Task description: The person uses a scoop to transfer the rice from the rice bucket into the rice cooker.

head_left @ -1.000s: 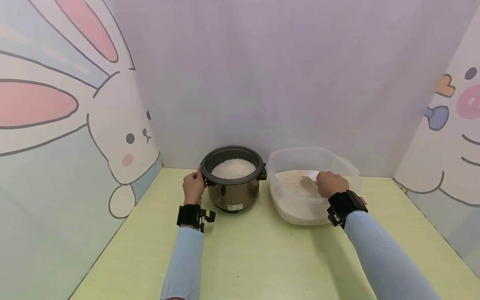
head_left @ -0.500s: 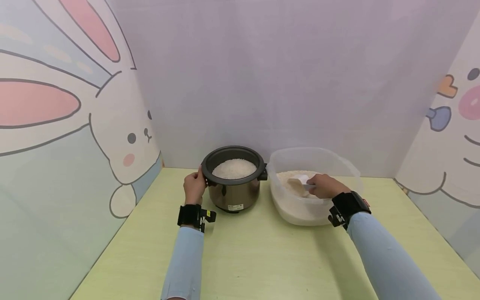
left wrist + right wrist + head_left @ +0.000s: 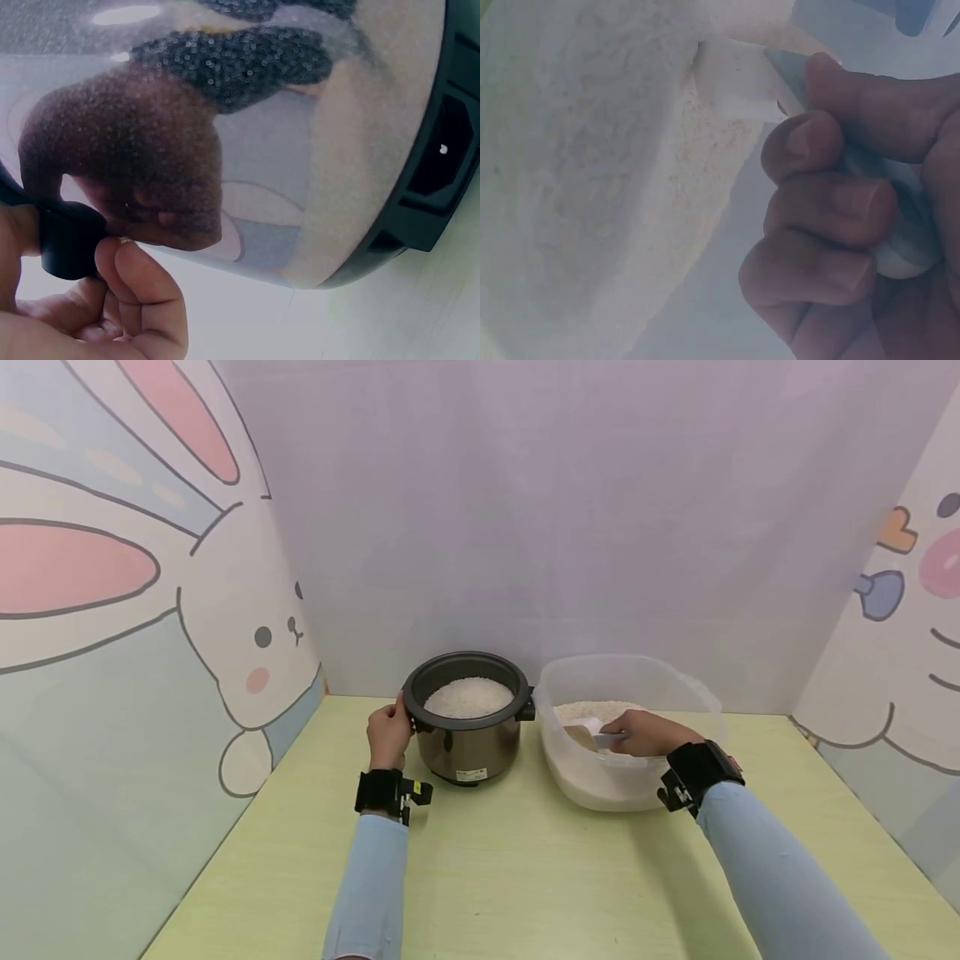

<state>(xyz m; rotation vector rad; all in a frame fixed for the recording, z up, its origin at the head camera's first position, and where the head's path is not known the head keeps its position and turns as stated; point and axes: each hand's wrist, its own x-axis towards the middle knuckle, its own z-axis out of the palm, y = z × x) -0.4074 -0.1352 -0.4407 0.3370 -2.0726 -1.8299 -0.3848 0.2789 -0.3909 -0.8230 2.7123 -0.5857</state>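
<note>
My right hand point(image 3: 645, 732) grips the handle of a white scoop point(image 3: 588, 727) inside a clear plastic bin point(image 3: 626, 672). In the right wrist view the fingers point(image 3: 810, 270) curl round the handle, and the scoop's head point(image 3: 739, 79) sits in the pale rice point(image 3: 592, 150). To the left stands a dark rice cooker point(image 3: 468, 747) without a lid, with white rice point(image 3: 468, 697) in its pot. My left hand point(image 3: 388, 735) holds the cooker's left side handle point(image 3: 71, 240), thumb on top and fingers curled beneath, as the left wrist view shows.
A pale green table point(image 3: 495, 877) carries both containers near the back wall point(image 3: 525, 527). Cartoon-printed panels point(image 3: 105, 760) flank it at left and right. The cooker's right handle point(image 3: 527, 706) lies close beside the bin's left wall.
My right hand has moved left within the bin, and the scoop's head has tipped and pushed down into the rice toward the bin's left side. The left hand stays on the cooker handle.
</note>
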